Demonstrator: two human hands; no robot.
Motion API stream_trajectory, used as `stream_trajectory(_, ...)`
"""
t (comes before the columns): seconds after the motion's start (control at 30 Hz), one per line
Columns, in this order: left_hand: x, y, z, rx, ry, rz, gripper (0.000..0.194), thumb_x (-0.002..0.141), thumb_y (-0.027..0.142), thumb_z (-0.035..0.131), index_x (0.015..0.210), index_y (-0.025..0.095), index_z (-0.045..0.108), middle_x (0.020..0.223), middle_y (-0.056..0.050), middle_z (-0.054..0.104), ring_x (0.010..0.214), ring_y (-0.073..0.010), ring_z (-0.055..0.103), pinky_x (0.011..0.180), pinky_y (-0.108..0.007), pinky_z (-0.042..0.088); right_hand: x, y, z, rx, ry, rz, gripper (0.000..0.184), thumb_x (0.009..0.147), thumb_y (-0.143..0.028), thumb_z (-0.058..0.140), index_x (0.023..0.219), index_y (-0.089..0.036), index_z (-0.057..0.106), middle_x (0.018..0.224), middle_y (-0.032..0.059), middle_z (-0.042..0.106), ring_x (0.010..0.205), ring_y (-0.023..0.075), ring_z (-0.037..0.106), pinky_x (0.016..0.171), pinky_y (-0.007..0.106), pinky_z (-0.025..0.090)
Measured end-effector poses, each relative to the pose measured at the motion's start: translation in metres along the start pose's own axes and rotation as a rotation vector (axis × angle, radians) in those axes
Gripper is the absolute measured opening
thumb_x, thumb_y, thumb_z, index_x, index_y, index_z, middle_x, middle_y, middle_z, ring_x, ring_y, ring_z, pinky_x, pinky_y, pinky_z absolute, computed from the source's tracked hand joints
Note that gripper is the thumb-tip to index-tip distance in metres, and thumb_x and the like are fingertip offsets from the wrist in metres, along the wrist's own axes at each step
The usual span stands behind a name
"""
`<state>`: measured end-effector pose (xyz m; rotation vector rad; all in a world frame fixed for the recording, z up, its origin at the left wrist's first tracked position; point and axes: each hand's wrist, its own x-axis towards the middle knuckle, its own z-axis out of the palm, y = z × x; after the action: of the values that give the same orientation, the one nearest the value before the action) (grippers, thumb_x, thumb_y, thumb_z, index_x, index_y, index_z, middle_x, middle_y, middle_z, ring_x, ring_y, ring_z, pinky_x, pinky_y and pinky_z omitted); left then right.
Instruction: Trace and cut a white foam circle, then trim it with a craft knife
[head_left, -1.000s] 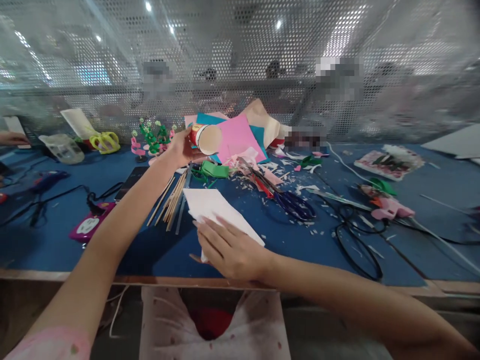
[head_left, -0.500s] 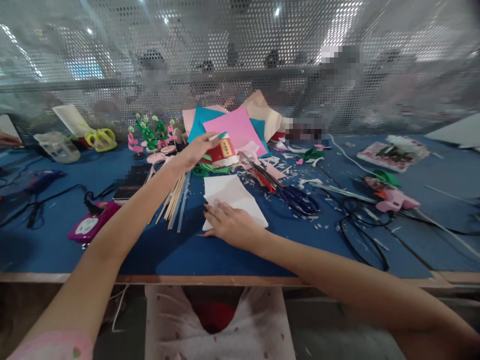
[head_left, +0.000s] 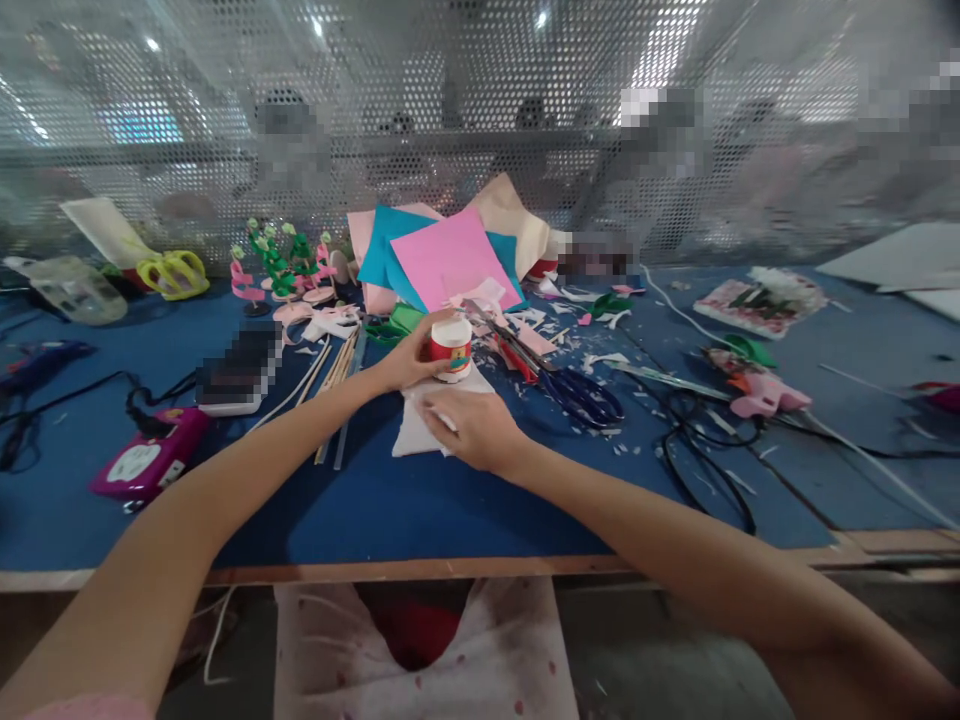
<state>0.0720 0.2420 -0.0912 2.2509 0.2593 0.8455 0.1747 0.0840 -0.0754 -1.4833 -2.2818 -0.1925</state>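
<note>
My left hand (head_left: 416, 358) is closed round the side of a small red-and-white paper cup (head_left: 451, 352) with a yellow mark on its band. The cup is over the far part of a white sheet (head_left: 420, 435) on the blue table. My right hand (head_left: 472, 425) is just in front of the cup, over the sheet, with its fingers loosely apart and a little blurred. It covers much of the sheet, and I cannot tell whether it presses on it.
Large blue-handled scissors (head_left: 581, 395) lie to the right among paper scraps. Thin sticks (head_left: 330, 385) are left of the sheet. Coloured sheets (head_left: 457, 255) pile up behind. A purple power socket (head_left: 154, 455), a phone (head_left: 244, 370) and black cables (head_left: 679, 450) lie around.
My left hand has brought the cup nearer and turned it upright over the white sheet. My right hand has lifted its flat fingers into a looser pose. The view has shifted slightly.
</note>
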Motion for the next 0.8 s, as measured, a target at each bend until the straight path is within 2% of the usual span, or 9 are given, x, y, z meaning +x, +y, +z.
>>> stream_trajectory(0.07,-0.003,-0.003,0.004,-0.046,-0.013,0.001,0.083,0.071,0.051,0.065,0.138,0.019,0.027,0.141,-0.017,0.037,0.13,-0.0297,0.04,0.107,-0.043,0.035,0.006,0.014,-0.006,-0.017,0.129,0.125,0.035,0.093,-0.032,0.03,0.092,-0.015,0.06,0.09,0.0111,0.065,0.087,0.0209,0.061,0.075,0.032,0.048)
stream_trajectory(0.17,-0.005,-0.004,0.005,-0.02,-0.015,-0.006,0.085,0.072,0.045,0.065,0.14,0.02,0.021,0.143,-0.015,0.034,0.132,-0.0285,0.036,0.109,-0.041,0.033,0.014,0.044,-0.015,-0.148,0.32,0.46,0.026,0.087,-0.028,0.039,0.098,-0.01,0.053,0.099,0.0188,0.058,0.101,0.0299,0.052,0.085,0.043,0.043)
stream_trajectory(0.23,-0.005,-0.003,0.003,0.001,-0.022,-0.018,0.085,0.073,0.043,0.064,0.142,0.02,0.018,0.142,-0.015,0.035,0.133,-0.0283,0.035,0.109,-0.041,0.033,0.015,0.065,-0.018,-0.241,0.305,0.666,0.037,0.08,-0.031,0.049,0.106,-0.005,0.047,0.108,0.0257,0.051,0.11,0.0393,0.044,0.085,0.052,0.04)
stream_trajectory(0.33,-0.005,-0.001,0.001,0.018,-0.031,-0.024,0.085,0.074,0.04,0.063,0.142,0.02,0.016,0.143,-0.015,0.034,0.134,-0.0286,0.033,0.11,-0.042,0.031,0.013,0.091,-0.018,-0.224,0.118,0.882,0.057,0.072,-0.038,0.058,0.113,0.0,0.044,0.112,0.0294,0.047,0.109,0.0435,0.045,0.083,0.054,0.04)
stream_trajectory(0.4,-0.005,-0.001,0.001,0.018,-0.039,-0.019,0.085,0.075,0.04,0.062,0.143,0.02,0.016,0.145,-0.015,0.033,0.134,-0.0284,0.033,0.109,-0.042,0.032,0.012,0.102,-0.018,-0.199,0.03,0.922,0.062,0.073,-0.042,0.056,0.116,0.002,0.043,0.114,0.0301,0.047,0.109,0.0427,0.047,0.085,0.051,0.041)
stream_trajectory(0.5,-0.005,-0.001,0.003,0.018,-0.043,-0.024,0.087,0.075,0.04,0.062,0.144,0.02,0.013,0.146,-0.015,0.032,0.133,-0.0283,0.035,0.108,-0.042,0.034,0.01,0.112,-0.019,-0.181,-0.032,0.941,0.07,0.074,-0.051,0.053,0.12,0.001,0.042,0.117,0.0296,0.048,0.11,0.042,0.048,0.087,0.05,0.041)
stream_trajectory(0.63,-0.007,0.002,0.003,0.053,-0.039,-0.089,0.088,0.075,0.042,0.061,0.144,0.021,0.011,0.149,-0.014,0.027,0.132,-0.0291,0.037,0.107,-0.043,0.034,0.009,0.12,-0.023,-0.144,-0.15,0.942,0.087,0.063,-0.059,0.06,0.125,-0.001,0.04,0.125,0.0302,0.043,0.112,0.0435,0.048,0.088,0.048,0.042)
stream_trajectory(0.73,-0.009,0.008,0.002,0.112,-0.072,-0.131,0.089,0.075,0.044,0.061,0.144,0.022,0.011,0.146,-0.014,0.034,0.131,-0.0311,0.04,0.106,-0.046,0.036,0.009,0.126,-0.025,-0.147,-0.202,0.917,0.094,0.058,-0.059,0.065,0.128,-0.002,0.038,0.126,0.0296,0.044,0.114,0.0429,0.048,0.087,0.047,0.043)
stream_trajectory(0.8,-0.01,0.015,0.002,0.152,-0.099,-0.144,0.09,0.074,0.045,0.06,0.145,0.022,0.01,0.142,-0.014,0.04,0.129,-0.0327,0.042,0.103,-0.047,0.038,0.008,0.13,-0.026,-0.12,-0.169,0.874,0.088,0.058,-0.058,0.066,0.124,-0.005,0.043,0.12,0.0269,0.051,0.109,0.04,0.052,0.082,0.044,0.046)
